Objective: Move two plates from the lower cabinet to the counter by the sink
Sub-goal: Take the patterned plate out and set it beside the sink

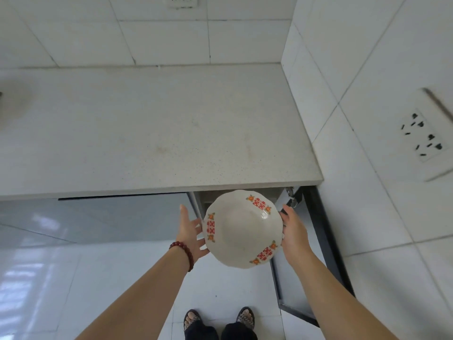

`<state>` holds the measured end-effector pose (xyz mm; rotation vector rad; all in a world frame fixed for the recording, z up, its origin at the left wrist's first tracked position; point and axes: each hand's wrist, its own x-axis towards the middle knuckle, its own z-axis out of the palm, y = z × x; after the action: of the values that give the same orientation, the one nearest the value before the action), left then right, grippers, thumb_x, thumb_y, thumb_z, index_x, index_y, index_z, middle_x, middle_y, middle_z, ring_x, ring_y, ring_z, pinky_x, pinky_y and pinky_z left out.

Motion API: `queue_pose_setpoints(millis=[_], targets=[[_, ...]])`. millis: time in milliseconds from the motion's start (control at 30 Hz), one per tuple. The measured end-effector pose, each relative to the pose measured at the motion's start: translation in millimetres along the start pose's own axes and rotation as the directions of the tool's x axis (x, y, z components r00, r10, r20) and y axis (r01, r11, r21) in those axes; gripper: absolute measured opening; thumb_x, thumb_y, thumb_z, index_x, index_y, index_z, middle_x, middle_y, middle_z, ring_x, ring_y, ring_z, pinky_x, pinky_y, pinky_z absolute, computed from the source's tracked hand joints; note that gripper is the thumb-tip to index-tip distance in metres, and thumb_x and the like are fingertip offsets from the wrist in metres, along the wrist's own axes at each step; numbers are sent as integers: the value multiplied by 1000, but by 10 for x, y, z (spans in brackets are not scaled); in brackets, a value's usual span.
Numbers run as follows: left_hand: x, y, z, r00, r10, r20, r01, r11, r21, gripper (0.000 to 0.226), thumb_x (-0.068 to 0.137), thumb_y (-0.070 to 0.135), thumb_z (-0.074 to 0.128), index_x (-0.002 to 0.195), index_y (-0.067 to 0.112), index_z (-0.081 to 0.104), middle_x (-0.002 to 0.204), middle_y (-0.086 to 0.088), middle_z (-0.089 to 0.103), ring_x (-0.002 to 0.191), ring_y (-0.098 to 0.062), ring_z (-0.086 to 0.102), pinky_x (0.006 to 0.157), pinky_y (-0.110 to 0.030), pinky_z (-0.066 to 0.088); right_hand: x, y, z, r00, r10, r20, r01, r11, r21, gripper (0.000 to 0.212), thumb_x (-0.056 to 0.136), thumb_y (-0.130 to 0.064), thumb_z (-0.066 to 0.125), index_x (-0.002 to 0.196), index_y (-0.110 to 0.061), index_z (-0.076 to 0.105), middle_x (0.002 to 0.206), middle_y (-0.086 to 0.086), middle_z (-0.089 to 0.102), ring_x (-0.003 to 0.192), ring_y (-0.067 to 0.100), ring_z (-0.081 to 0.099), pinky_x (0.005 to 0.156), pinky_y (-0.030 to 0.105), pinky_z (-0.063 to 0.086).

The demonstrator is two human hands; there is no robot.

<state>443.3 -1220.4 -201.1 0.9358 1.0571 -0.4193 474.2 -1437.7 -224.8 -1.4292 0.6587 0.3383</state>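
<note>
white tiled wall (171, 38) fills the top and right of the frame, with a socket plate (422, 137) at the right edge and another socket (180, 1) at the top centre. below it a pale speckled counter (152, 128) spans the middle, bare across its visible top. under the counter's front edge, a grey cabinet front (98, 217) runs along the left, and an open cabinet door (316, 253) with a dark edge swings out at lower right. a white plate (242, 229) with red and orange motifs around its scalloped rim is held in the air in front of the cabinet opening, just below the counter edge. the right hand (295, 231) grips the plate's right rim, fingers curled behind it. the left hand (192, 233) is spread open, fingertips at the plate's left rim, a red bead bracelet (183, 253) on the wrist. two sandalled feet (218, 320) stand on the tiled floor at bottom centre.
</note>
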Motion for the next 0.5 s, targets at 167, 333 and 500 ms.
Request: queue_pose_setpoints(millis=[167, 333, 500], targets=[[-331, 161, -212, 997, 73, -20, -74, 996, -55, 86, 81, 76, 19, 141, 17, 36, 147, -9, 40, 125, -37, 44, 91, -52, 38, -143, -230, 234, 993, -36, 112, 38, 999, -20, 34, 93, -45, 42, 123, -33, 52, 109, -8, 63, 100, 15, 58, 80, 36, 46], [-595, 320, -556, 988, 143, -60, -151, 973, -173, 85, 81, 76, 20, 140, 18, 37, 144, -8, 43, 119, -35, 48, 84, -49, 41, -280, -420, 644, 970, -49, 238, 67, 996, -67, 39, 93, -48, 43, 127, -32, 54, 109, -12, 65, 107, 13, 56, 91, 37, 43], [-825, 521, -1007, 968, 219, -122, -244, 932, -269, 82, 82, 75, 22, 137, 18, 41, 141, -6, 46, 113, -32, 50, 83, -48, 40, -474, -504, 1191, 919, -75, 388, 120, 989, -92, 20, 95, -46, 40, 88, -41, 58, 83, -21, 67, 87, 1, 58, 77, 29, 44]])
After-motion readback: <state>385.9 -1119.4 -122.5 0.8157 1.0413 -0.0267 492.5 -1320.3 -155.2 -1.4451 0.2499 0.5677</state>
